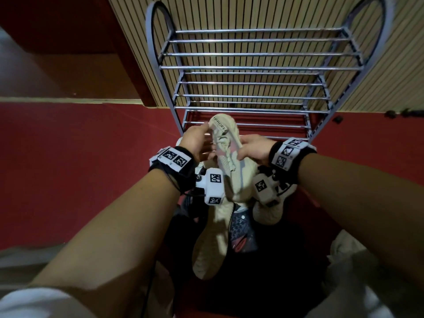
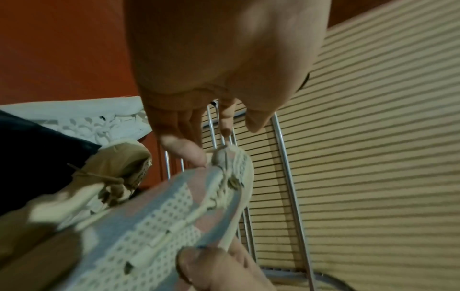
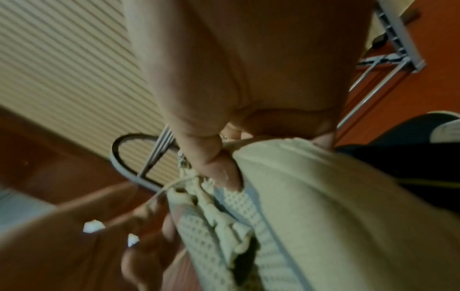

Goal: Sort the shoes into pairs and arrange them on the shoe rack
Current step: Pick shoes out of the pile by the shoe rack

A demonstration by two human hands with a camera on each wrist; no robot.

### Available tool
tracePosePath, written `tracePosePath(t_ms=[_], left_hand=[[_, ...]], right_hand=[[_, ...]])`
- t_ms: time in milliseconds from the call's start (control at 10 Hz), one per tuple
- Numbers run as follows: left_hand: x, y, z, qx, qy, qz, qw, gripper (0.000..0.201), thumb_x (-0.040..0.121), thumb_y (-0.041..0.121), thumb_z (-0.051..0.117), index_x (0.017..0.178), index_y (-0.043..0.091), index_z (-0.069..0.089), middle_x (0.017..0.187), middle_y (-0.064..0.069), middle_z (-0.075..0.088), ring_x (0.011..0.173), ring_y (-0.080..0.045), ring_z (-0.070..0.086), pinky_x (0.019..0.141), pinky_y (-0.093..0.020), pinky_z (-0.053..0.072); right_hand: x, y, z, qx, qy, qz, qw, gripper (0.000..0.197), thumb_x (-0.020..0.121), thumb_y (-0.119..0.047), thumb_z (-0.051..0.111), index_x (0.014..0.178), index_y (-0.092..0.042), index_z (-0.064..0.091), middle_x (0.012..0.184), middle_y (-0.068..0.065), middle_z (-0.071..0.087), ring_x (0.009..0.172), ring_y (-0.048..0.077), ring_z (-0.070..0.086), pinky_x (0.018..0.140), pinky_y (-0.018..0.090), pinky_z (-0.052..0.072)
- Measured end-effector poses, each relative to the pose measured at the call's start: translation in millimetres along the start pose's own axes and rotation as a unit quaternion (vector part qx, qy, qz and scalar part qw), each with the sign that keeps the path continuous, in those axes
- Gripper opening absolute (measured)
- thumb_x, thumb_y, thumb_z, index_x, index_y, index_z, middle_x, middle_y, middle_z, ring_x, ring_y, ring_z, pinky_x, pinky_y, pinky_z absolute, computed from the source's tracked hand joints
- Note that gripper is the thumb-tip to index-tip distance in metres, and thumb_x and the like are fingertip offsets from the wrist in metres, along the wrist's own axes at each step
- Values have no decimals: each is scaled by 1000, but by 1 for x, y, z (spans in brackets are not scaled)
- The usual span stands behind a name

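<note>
Cream knit sneaker (image 1: 226, 148), tongue lettering unreadable, held by both hands.

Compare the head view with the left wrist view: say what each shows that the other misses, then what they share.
Only the head view shows the whole shoe rack, all its tiers bare, both forearms, and a dark patterned shoe lying below the hands. Only the left wrist view shows a tan laced shoe beside the held one, and white lace fabric. Both show the beige knit sneaker with the left hand at its laces, the right hand gripping its side.
</note>
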State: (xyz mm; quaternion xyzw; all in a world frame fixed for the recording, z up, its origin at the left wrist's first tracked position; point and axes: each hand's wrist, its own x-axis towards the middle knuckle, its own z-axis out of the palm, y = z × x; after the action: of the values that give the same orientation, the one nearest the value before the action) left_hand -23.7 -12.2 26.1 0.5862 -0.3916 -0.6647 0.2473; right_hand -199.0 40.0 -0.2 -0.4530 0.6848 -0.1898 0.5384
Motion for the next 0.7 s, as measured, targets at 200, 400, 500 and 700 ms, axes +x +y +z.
tracePosePath(t_ms=[200,400,500,700], left_hand=[[13,-17,-15,26,51,-25,998,15,92,17,48,78,19,52,92,-7,61,73,-23,60,73,-38,54],[14,-48,-8,140,24,-24,989,21,88,16,55,69,22,49,74,1,54,77,-22,57,81,-37,55],[8,-49,-6,202,23,-7,979,22,88,12,56,70,22,49,73,1,53,63,-16,53,70,-34,54],[30,-68,-4,283,-8,-47,958,19,93,19,56,105,7,65,79,-2,55,74,-22,54,65,-29,46]], right_hand=[[-44,-32,-50,-53,125,22,990,18,68,-7,70,80,-17,61,74,7,65,61,24,62,49,27,52],[-61,-66,-68,-160,138,28,977,28,69,-10,75,96,-9,67,93,13,72,84,31,70,77,45,59],[-57,-75,-66,-173,136,15,975,27,74,-11,75,99,-9,66,98,12,71,90,29,69,82,45,58],[-27,-62,-73,-151,96,6,984,38,66,-16,77,101,-7,64,99,17,72,94,37,69,80,58,56]])
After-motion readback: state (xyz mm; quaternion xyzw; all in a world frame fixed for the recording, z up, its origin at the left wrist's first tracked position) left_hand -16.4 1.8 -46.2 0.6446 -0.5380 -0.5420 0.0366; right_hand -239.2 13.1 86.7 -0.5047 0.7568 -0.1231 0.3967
